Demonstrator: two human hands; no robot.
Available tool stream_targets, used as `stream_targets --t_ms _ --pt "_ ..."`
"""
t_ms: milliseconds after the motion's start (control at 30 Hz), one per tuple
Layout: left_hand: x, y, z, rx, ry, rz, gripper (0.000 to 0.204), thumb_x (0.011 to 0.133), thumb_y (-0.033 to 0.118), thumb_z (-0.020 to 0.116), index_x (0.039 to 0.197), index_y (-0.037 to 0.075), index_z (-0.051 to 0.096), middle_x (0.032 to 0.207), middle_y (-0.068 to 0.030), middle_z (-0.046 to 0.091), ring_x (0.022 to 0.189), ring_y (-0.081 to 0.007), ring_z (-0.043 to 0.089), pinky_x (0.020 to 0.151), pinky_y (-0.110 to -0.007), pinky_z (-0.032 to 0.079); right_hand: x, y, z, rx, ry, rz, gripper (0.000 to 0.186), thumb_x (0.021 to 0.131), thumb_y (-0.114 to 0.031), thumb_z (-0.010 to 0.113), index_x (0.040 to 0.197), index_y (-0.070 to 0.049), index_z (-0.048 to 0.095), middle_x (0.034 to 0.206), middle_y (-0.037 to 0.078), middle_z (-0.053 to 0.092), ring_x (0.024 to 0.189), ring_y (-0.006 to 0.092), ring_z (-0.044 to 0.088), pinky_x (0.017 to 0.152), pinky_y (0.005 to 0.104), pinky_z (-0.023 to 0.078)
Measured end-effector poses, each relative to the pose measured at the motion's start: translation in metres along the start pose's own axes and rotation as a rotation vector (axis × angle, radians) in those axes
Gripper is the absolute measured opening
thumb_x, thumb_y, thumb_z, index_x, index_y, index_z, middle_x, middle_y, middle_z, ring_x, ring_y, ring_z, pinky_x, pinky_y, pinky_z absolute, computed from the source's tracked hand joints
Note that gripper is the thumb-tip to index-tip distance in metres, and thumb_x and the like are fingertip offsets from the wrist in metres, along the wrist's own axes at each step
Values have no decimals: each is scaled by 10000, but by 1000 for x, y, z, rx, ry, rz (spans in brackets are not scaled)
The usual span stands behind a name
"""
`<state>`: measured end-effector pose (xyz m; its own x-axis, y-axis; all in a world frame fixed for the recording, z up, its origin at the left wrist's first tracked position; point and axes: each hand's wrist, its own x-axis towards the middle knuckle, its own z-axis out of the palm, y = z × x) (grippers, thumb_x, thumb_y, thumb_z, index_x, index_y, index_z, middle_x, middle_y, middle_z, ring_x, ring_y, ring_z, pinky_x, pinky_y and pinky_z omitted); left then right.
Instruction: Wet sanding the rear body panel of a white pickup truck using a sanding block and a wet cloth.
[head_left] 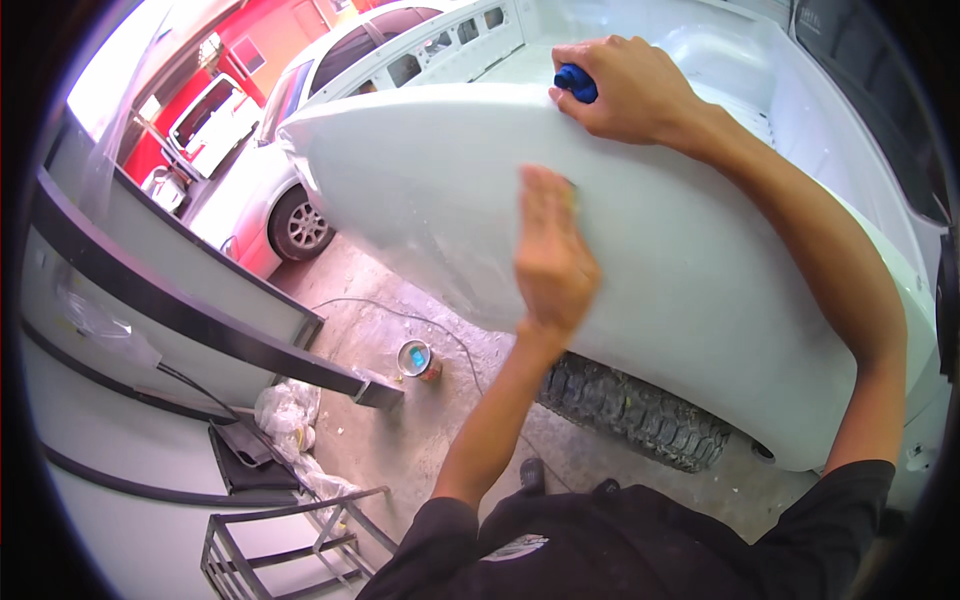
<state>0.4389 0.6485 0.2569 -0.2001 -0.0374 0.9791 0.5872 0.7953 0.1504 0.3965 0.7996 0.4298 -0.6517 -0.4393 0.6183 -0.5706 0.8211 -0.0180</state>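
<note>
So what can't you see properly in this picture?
- Head view: the left hand is motion-blurred; what it presses on the white panel hides under its palm.
- The blue thing is mostly covered by the right hand.
- The tyre is half hidden by the panel.
- The open can on the floor is too small to tell its contents.

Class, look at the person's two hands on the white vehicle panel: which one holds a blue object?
The right hand, up at the top edge of the white panel, grips the blue object. The left hand lies lower, pressed against the panel's face.
</note>
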Motion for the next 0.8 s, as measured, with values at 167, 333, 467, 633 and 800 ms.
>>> stream_targets --t_ms 167,333,467,633,800 --pt "73 -103 -24 138 -395 -796 358 1019 55 490 1356 -43 565 1143 -322 673 1082 -414 685 765 -423 582 0 0 8 -27 89 -41 220 880 -281 675 924 -65 661 862 149 715 784 387 679 696 491 531" --pt "-12 -36 -4 -63 15 -180 382 1021 57 484 1375 -48 583 1314 -316 622 1246 -452 607 1009 -492 516 1 2 4 -10 46 -28 228 884 -281 673 923 -57 658 862 146 714 784 386 679 701 484 537" --pt "-22 -42 -9 -23 -76 -122 409 1048 82 458 1413 -86 534 1371 -309 594 1274 -428 598 1026 -424 514 -6 -2 -3 -4 18 -11 220 879 -270 679 928 -57 661 851 147 713 788 378 683 708 480 540" --pt "24 -88 -17 -47 -79 -702 383 1039 48 446 1370 -105 565 1395 -335 559 1324 -469 537 1105 -493 456 -1 -12 -9 6 -6 -6 211 873 -261 686 951 -65 676 850 150 718 791 376 688 712 476 542" --pt "-40 -11 -10 -36 -105 -41 365 1064 87 434 1337 -95 594 1402 -288 583 1329 -418 557 1088 -441 472 -5 -1 -7 -20 18 -14 212 874 -258 685 962 -65 681 851 150 720 768 375 686 697 473 540"
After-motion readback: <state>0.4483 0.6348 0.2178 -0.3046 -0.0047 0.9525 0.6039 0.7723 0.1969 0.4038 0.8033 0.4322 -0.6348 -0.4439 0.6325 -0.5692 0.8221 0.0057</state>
